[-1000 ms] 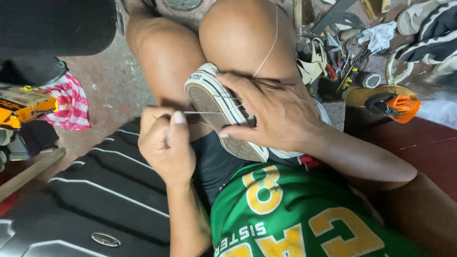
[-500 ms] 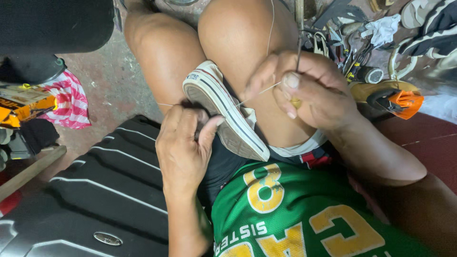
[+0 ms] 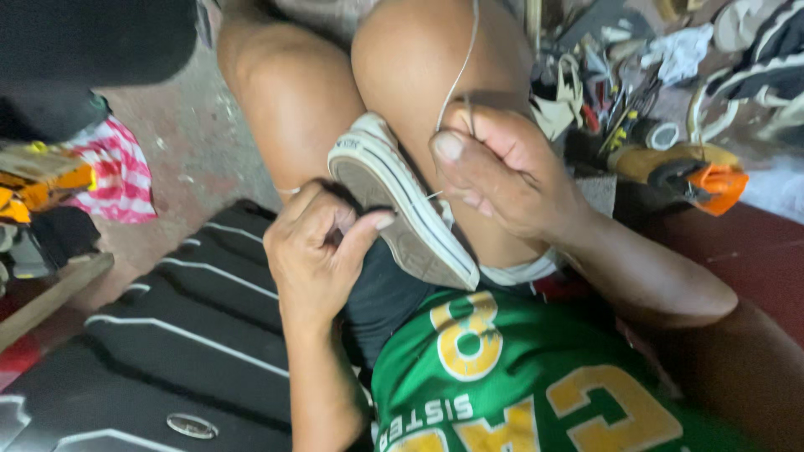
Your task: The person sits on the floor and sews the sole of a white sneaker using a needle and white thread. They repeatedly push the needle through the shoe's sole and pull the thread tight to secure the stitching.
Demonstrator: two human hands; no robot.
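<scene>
Your fingers are curled tight on both sides: the left hand point(image 3: 322, 251), just left of the frame's centre, is folded into a loose fist with the thumb pressed out against the edge of the shoe's sole, and whether it pinches anything inside that fist cannot be told; the right hand point(image 3: 502, 172), right of centre and a little higher, is closed narrow around a thin pale thread point(image 3: 456, 79) that runs up out of its fingers toward the top edge of the frame. Nearest you, along the bottom of the frame, lie your green jersey point(image 3: 536, 393) with yellow lettering and, at lower left, a black ribbed mat point(image 3: 167, 335). Between your two hands sits the shoe point(image 3: 402, 205), a small pale canvas sneaker with a dark stripe along its rubber sole, tilted sole-up and wedged between your bare thighs point(image 3: 285, 109), touching both hands. Farther out, at the left edge, a pink and white checked cloth point(image 3: 117, 176) lies on the concrete floor beside yellow and black tools point(image 3: 38, 180). At upper right, well apart from the shoe, an orange and black power tool point(image 3: 695, 176) rests near a heap of hand tools point(image 3: 620, 109), rags and other footwear point(image 3: 762, 59)
</scene>
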